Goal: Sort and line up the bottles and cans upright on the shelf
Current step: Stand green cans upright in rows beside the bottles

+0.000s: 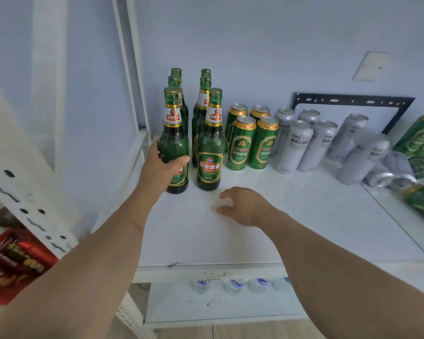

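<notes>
green glass bottle (173, 143) at ten o'clock on the white shelf (230, 236) stands gripped by the left hand (157, 172), seemingly squaring its row, while the right hand (245, 206) hovers loosely curled, empty, at centre.

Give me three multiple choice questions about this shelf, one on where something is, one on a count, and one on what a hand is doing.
1. Where do the green cans stand upright?
A. Left of the bottles
B. Between the bottles and the silver cans
C. On the floor

2. How many green bottles stand on the shelf?
A. Six
B. Three
C. Nine

3. What is the left hand doing?
A. Resting flat
B. Pointing at the wall
C. Gripping the front-left bottle

Answers: B, they stand right of the bottles, left of the silver cans; A, two columns of three; C, fingers wrap it, while the right hand hovers empty.
</notes>
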